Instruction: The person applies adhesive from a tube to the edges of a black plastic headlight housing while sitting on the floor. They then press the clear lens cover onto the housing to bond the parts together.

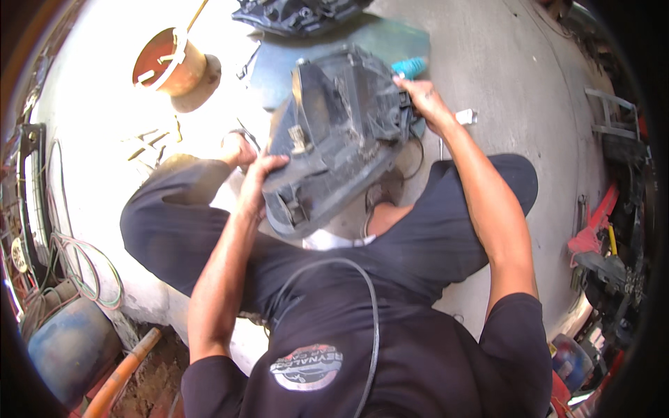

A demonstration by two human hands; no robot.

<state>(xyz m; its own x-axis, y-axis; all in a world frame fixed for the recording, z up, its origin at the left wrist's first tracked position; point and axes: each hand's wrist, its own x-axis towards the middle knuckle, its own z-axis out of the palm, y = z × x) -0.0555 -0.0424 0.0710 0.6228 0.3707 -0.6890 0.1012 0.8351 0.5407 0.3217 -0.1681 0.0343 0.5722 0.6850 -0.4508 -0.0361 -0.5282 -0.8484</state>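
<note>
A dusty black plastic car headlight housing [341, 132] is held tilted above my crossed legs, its ribbed back side facing up. My left hand [259, 175] grips its lower left edge, thumb lying on top and the other fingers hidden underneath. At the upper right corner, my right hand [426, 101] holds the rim with the thumb on top; its remaining fingers are mostly out of sight. Just beyond that hand is a teal object [410, 67] whose kind I cannot make out. A second dark housing [300, 15] lies farther off, partly cut by the picture's edge.
A greenish flat sheet [397, 40] covers the floor beyond the housing. An orange-brown bucket [182, 70] stands at far left, with several small tools [148, 145] nearer me. Hoses [87, 268] coil at left. A red jack-like tool [594, 226] lies right. A grey hose [375, 313] crosses my shirt.
</note>
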